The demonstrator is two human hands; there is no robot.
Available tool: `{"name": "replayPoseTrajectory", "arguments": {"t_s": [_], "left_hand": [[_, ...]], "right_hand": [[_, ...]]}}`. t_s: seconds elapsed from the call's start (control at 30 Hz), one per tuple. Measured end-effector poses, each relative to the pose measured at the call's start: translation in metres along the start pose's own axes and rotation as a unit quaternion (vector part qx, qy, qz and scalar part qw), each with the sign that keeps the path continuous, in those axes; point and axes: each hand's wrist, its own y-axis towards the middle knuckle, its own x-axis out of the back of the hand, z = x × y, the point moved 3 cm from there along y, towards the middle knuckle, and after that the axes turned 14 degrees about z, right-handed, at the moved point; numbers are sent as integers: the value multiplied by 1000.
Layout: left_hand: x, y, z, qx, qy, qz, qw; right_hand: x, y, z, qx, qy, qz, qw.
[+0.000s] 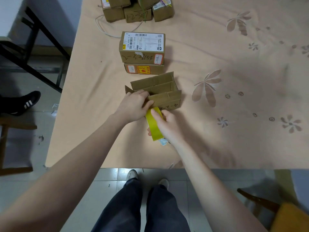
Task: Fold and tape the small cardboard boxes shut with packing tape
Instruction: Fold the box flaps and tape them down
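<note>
Far left: black metal table frame [38, 47] over grey tiled floor [107, 178], a black striped shoe [25, 102] beside it. Table under a peach floral cloth [234, 81]. Left hand [133, 106] curled over the near-left flap of the open cardboard box [158, 91], mid-table, flaps up. Right hand [165, 124] grasps a yellow packing tape roll [154, 124], strip end touching the box's near side. Beyond it, two labelled boxes stacked [143, 52]; more boxes [135, 9] at the far edge, with a white cable [107, 29]. Near right: orange-seated chair [284, 216].
</note>
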Motion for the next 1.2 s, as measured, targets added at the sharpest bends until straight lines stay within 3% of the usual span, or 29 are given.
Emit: {"name": "replayPoseTrajectory", "arguments": {"t_s": [0.17, 0.37, 0.63, 0.83, 0.93, 1.0, 1.1, 1.2], "left_hand": [[2, 3, 6, -5, -19, 39, 999], [-1, 7, 0, 1, 27, -14, 1000], [-7, -1, 9, 14, 64, -33, 997], [0, 0, 16, -21, 43, 12, 999], [0, -13, 13, -26, 48, -28, 998], [4, -28, 12, 15, 16, -110, 994], [6, -56, 6, 113, -88, -243, 959], [-14, -78, -4, 209, -248, -203, 924]], "right_hand": [[1, -2, -1, -14, 22, 51, 998], [-7, -8, -3, 35, -51, -2, 998], [-19, 3, -7, -25, -73, -47, 996], [-19, 8, -16, -41, 20, -7, 999], [-20, 7, -20, -37, 23, -7, 999], [-20, 5, -21, -38, 17, -3, 999], [-19, 4, -21, -37, 22, 2, 999], [-18, 5, -20, -30, 9, -1, 1000]]}}
